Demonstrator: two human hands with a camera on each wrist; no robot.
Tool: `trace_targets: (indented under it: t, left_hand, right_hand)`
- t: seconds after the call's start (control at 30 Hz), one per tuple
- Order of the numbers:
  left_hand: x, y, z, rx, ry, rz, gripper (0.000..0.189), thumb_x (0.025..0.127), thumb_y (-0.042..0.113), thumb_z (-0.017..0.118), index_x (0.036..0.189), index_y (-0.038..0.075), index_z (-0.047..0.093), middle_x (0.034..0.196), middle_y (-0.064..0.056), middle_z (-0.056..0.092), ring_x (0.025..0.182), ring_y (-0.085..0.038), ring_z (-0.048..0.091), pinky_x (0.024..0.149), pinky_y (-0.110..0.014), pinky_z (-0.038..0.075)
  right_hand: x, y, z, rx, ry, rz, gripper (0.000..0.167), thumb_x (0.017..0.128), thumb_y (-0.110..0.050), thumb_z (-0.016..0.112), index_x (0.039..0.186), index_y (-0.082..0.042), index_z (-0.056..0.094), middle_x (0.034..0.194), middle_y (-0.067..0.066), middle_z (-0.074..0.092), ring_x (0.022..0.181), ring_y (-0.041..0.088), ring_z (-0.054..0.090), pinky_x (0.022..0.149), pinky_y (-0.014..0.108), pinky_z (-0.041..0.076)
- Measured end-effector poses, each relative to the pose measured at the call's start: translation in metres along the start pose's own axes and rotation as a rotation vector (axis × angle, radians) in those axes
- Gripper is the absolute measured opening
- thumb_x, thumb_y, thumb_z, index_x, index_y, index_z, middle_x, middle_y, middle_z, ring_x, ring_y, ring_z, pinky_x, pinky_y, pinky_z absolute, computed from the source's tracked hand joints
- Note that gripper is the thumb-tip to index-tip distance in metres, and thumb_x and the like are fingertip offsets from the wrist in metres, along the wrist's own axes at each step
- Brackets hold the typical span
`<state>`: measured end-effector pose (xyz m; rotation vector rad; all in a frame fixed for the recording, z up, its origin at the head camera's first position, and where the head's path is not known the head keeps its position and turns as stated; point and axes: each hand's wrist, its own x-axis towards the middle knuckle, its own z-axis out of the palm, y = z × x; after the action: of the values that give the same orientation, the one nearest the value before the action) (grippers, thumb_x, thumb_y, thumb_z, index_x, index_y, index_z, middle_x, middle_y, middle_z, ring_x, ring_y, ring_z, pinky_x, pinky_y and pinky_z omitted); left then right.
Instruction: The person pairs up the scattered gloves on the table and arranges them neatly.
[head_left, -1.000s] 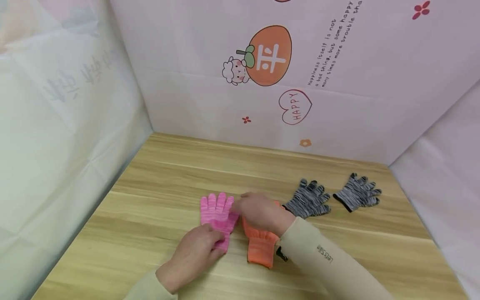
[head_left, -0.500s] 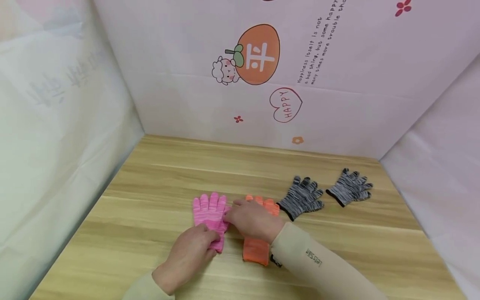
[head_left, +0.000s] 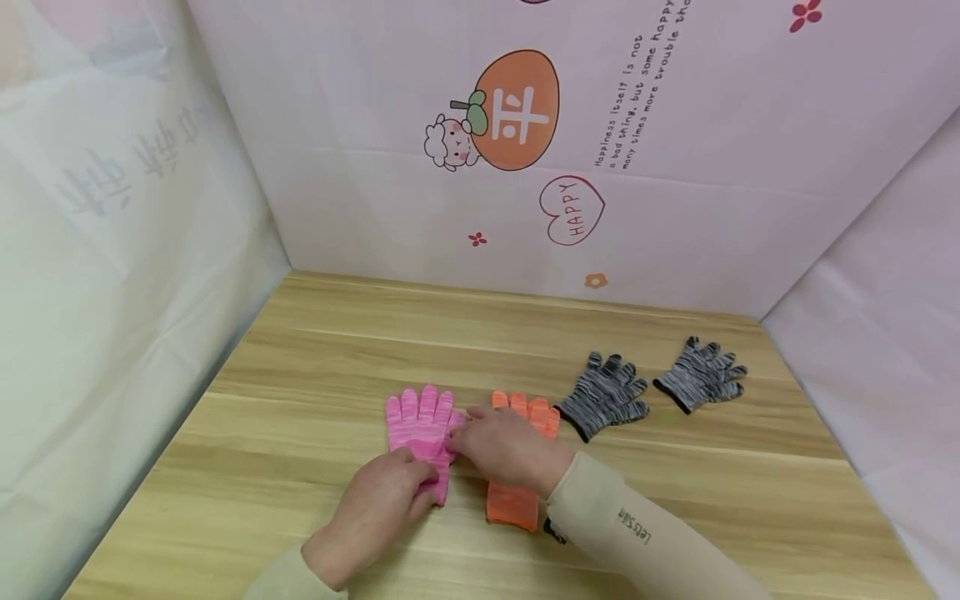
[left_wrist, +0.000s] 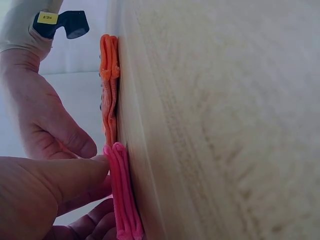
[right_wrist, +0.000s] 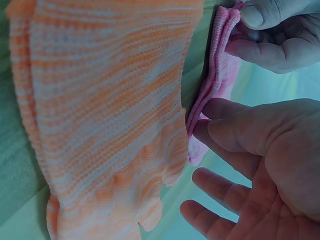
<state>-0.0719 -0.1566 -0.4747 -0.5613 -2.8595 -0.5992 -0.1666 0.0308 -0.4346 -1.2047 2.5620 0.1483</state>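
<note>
A pink knit glove (head_left: 422, 429) lies flat on the table, fingers pointing away. My left hand (head_left: 375, 508) rests on its cuff end, thumb and fingertips touching the fabric. In the right wrist view, the left thumb and a finger (right_wrist: 240, 47) touch the pink cuff. Reaching across an orange glove (head_left: 512, 504), my right hand (head_left: 506, 442) touches the thumb side of the pink glove with thumb and forefinger. Its other fingers (right_wrist: 220, 187) are spread apart in the right wrist view. Palm and wrist cover the middle of the orange glove. Both gloves show stacked layers in the left wrist view.
Two grey-and-black gloves lie to the right, one (head_left: 606, 396) beside the orange glove and another (head_left: 701, 375) further right. A dark-patterned edge (head_left: 553, 530) shows partly under the right sleeve. Printed white sheets (head_left: 360, 208) stand around the wooden table (head_left: 315, 350).
The view has shifted slightly. My right hand has moved a little nearer me along the pink glove's thumb side, uncovering the orange fingertips. My left hand stays on the pink cuff.
</note>
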Motion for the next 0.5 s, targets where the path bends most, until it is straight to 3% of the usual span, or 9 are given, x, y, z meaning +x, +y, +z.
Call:
trace_targets:
  t: [0.5]
  left_hand:
    - [0.0005, -0.0005, 0.0039, 0.007, 0.007, -0.002, 0.013, 0.086, 0.031, 0.084, 0.087, 0.02, 0.077, 0.076, 0.011, 0.059, 0.066, -0.003, 0.046, 0.06, -0.024, 0.043]
  right_hand:
    - [-0.0006, -0.0028, 0.0039, -0.001, -0.017, 0.033, 0.04, 0.108, -0.023, 0.054, 0.146, -0.032, 0.061, 0.148, -0.014, 0.06, 0.149, 0.025, 0.044, 0.118, 0.053, 0.041]
